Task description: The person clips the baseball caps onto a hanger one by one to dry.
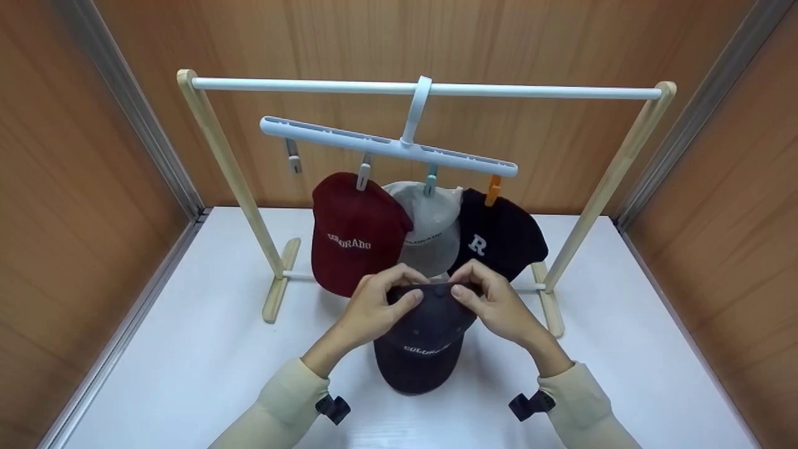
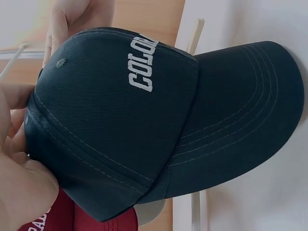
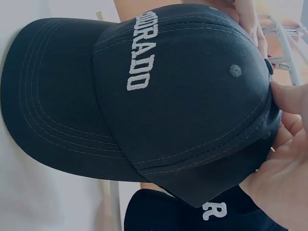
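Note:
A dark navy baseball cap (image 1: 427, 327) with white COLORADO lettering hangs brim down between my hands, in front of the hanger. My left hand (image 1: 381, 305) pinches the cap's upper edge at the left, thumb (image 2: 29, 185) on the outside. On the other side, my right hand (image 1: 499, 307) pinches the same edge, its thumb (image 3: 288, 98) also on the outer fabric. The fingers behind the cap are partly hidden. Behind it, a maroon cap (image 1: 352, 215), a white cap (image 1: 439, 212) and a black cap (image 1: 508, 234) with an R hang from clips.
A pale blue clip hanger (image 1: 336, 134) hooks over the white bar (image 1: 542, 91) of a wooden-legged rack, tilting down to the right. A grey clip (image 1: 294, 163) at its left end holds nothing. Wooden walls (image 1: 81, 156) enclose the white table (image 1: 206, 374).

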